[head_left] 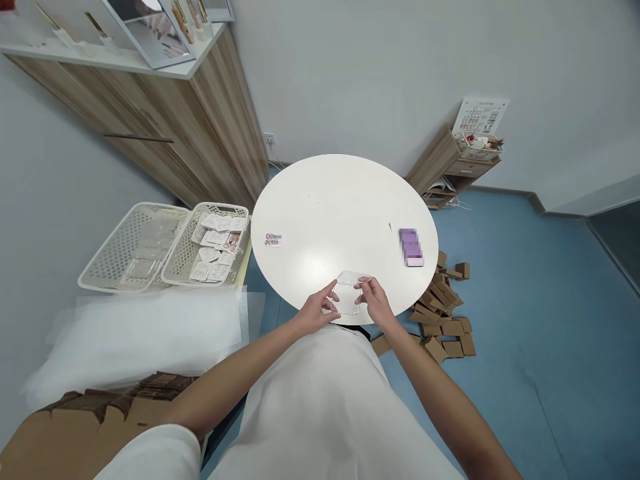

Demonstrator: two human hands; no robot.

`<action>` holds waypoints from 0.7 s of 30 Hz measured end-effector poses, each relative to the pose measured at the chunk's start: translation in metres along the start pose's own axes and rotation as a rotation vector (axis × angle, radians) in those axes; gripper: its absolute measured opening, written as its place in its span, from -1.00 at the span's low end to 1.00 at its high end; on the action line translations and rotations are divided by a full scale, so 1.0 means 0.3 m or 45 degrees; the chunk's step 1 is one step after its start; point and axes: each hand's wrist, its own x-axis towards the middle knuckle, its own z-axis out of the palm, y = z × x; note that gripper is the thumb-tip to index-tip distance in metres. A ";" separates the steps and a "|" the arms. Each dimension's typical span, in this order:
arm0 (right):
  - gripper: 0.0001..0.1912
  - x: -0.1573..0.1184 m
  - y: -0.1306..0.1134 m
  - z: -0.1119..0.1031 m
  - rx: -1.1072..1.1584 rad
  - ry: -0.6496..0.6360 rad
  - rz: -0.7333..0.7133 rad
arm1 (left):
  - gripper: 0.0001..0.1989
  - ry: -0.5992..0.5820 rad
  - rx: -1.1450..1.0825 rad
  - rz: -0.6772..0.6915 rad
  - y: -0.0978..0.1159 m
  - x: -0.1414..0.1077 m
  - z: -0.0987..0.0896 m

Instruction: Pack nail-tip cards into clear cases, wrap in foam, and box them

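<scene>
Between my two hands, over the near edge of the white table, is a clear plastic box (347,299). My left hand (316,311) grips its left side, with thumb and fingers spread along that edge. The fingers of my right hand (375,301) are closed on the right side, near a flap-like upper part. The box looks see-through, with the white tabletop showing behind it. A small card with purplish patterned pieces (273,240) lies on the left of the table, and a purple, blurred-out packet (411,247) on the right.
The oval white table (340,200) stands before me. At left, a white basket (173,263) holds paper packets; another basket (107,260) holds clear plastic boxes. White sheets (160,337) and cardboard (55,440) lie nearer. Small brown boxes (443,320) are heaped on the floor at right.
</scene>
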 end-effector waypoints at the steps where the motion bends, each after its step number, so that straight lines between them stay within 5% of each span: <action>1: -0.57 0.005 -0.004 0.001 0.003 -0.020 0.023 | -0.18 0.011 0.000 -0.006 -0.001 -0.001 0.002; 12: -0.53 0.041 0.060 0.029 0.075 -0.044 0.245 | -0.25 0.161 -0.003 -0.182 -0.049 0.035 0.022; 21: -0.49 0.136 0.131 -0.047 0.006 -0.064 0.315 | -0.35 0.212 0.098 -0.353 -0.064 0.177 0.044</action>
